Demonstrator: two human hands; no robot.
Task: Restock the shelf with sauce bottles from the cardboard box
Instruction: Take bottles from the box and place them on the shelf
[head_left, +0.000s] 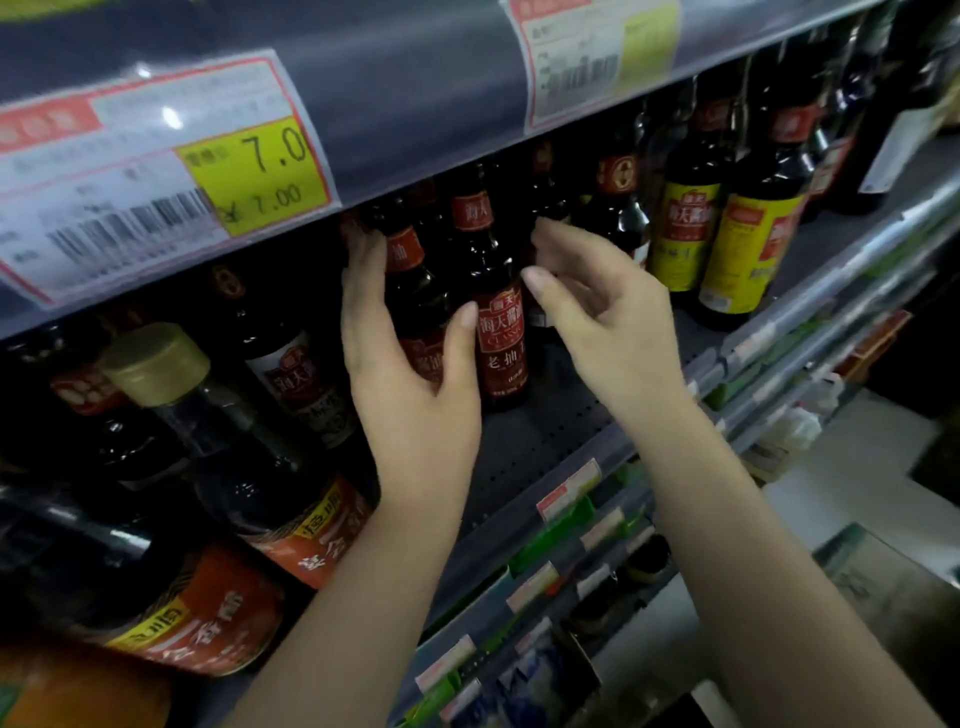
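Nearest us, at lower left of the frame, lie large orange-labelled bottles (208, 618), with a gold-capped bottle (156, 364) just above them. At centre, our left hand (410, 374) wraps its fingers and thumb around a dark red-labelled sauce bottle (415, 291) standing on the grey shelf (540, 441). Our right hand (602, 312) hovers beside it, loosely spread, grasping nothing. Farther off, upper right, stand yellow-labelled bottles (737, 249)
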